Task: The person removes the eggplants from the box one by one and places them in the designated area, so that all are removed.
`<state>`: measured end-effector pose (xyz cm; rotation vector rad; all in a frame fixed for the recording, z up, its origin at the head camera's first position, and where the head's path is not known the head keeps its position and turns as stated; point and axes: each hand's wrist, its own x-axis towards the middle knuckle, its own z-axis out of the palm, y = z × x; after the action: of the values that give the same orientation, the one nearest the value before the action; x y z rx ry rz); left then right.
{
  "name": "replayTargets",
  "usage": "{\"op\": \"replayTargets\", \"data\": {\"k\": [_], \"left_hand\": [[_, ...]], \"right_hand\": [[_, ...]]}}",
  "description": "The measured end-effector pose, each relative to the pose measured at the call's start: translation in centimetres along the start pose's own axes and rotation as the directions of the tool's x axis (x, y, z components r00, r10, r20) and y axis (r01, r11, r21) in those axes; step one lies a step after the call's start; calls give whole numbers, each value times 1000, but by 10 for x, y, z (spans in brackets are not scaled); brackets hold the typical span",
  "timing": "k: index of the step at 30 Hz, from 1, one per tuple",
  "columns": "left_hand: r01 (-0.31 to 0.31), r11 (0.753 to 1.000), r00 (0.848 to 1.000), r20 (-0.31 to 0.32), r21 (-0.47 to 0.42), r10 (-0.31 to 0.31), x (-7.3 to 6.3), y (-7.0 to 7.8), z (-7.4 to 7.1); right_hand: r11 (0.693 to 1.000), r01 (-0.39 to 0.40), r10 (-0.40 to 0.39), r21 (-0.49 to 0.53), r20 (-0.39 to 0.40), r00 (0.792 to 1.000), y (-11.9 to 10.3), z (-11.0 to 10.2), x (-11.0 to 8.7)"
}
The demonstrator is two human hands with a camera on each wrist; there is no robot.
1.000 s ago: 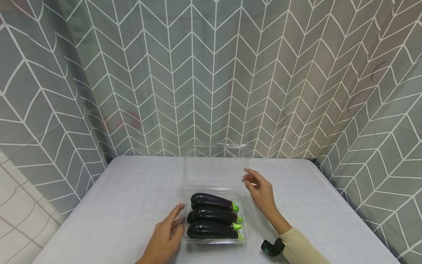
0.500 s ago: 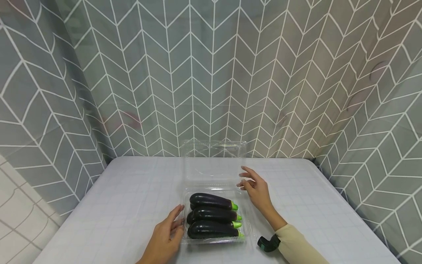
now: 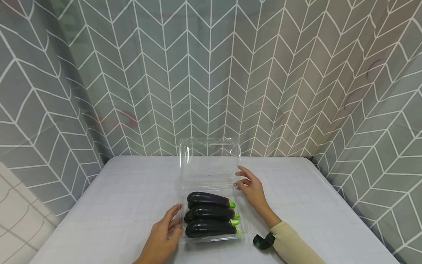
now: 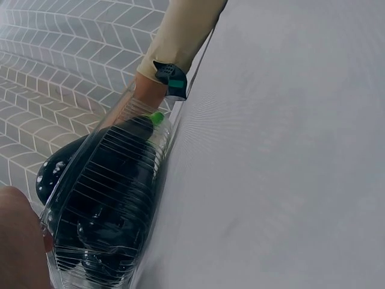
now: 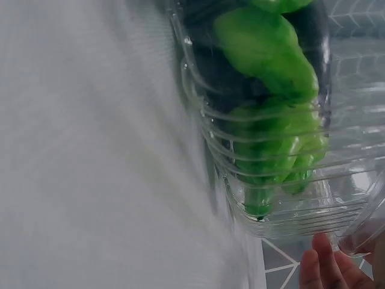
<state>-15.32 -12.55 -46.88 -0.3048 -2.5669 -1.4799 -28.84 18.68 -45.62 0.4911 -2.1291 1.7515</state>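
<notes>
A clear plastic clamshell container [image 3: 214, 239] sits on the table, its lid [image 3: 209, 165] raised at the far side. Inside lie several dark eggplants [image 3: 211, 228], their green stems toward the right. My left hand [image 3: 160, 233] rests its fingertips against the container's left wall, fingers mostly straight. At the lid's right edge, near the hinge, my right hand [image 3: 252, 189] pinches the plastic between thumb and fingers. In the right wrist view, fingers [image 5: 323, 253] show at the lid's edge beside the green stems [image 5: 271, 66].
A white cloth-covered table [image 3: 125, 198] surrounds the container. A grey curtain [image 3: 204, 73] with white chevron lines hangs behind and at both sides. On the right wrist sits a black strapped device [image 3: 263, 242] beside a beige sleeve [image 3: 293, 244]. White tiles [image 3: 19, 216] show at left.
The lid has tilted up to stand more upright. My right hand has shifted slightly left with it. My left hand stays at the container's left wall.
</notes>
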Motion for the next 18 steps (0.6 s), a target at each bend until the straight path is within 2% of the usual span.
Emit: {"op": "replayTargets", "data": {"k": [7, 18], "left_hand": [[-23, 1000, 1000, -2, 5, 23, -1, -2, 0], [-17, 1000, 1000, 7, 2, 17, -1, -1, 0]], "right_hand": [[995, -81, 81, 63, 1, 997, 3, 1, -1], [988, -119, 117, 97, 25, 993, 6, 1, -4]]}}
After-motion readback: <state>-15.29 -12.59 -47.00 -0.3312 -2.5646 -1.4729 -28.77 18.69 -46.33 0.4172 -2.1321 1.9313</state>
